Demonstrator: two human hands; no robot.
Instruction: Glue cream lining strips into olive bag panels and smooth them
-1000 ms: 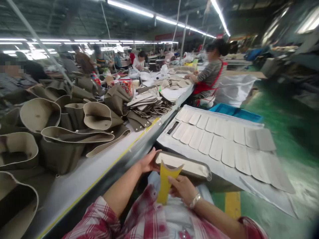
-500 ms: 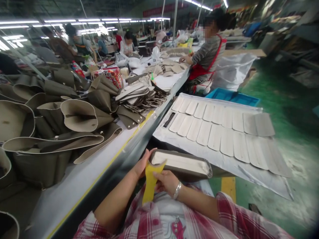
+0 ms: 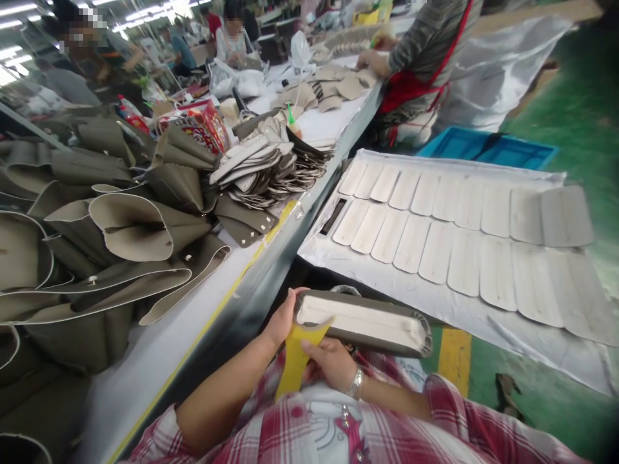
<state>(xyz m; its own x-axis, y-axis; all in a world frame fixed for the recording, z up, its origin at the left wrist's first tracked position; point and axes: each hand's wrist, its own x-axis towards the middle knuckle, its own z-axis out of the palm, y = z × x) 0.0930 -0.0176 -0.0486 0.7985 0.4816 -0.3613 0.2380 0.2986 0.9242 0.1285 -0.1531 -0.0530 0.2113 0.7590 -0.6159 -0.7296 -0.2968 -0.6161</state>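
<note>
In front of my lap is a dark olive bag piece point(image 3: 377, 345), long and narrow, its edge turned in around a white panel that faces up. My left hand point(image 3: 282, 322) grips its left end, the fingertips at the upper corner. Between the thumb and fingers of my right hand point(image 3: 336, 364) is a yellow flat scraper point(image 3: 300, 356) with a curved, forked end. That end lies over the left part of the white panel. The scraper hides part of the panel, and the far side of the bag piece cannot be seen.
On my left, a long table point(image 3: 159, 361) bears several olive bag bodies point(image 3: 140, 225) and a pile of pale-backed flaps point(image 3: 261, 161). To the right, a white-covered board point(image 3: 309, 248) carries two rows of pale panels point(image 3: 435, 251). Beyond are a blue crate point(image 3: 507, 151) and a co-worker's sleeve point(image 3: 416, 38).
The view has tilted down and come closer. Both hands keep their holds, and the scraper's forked end has shifted slightly right along the panel.
</note>
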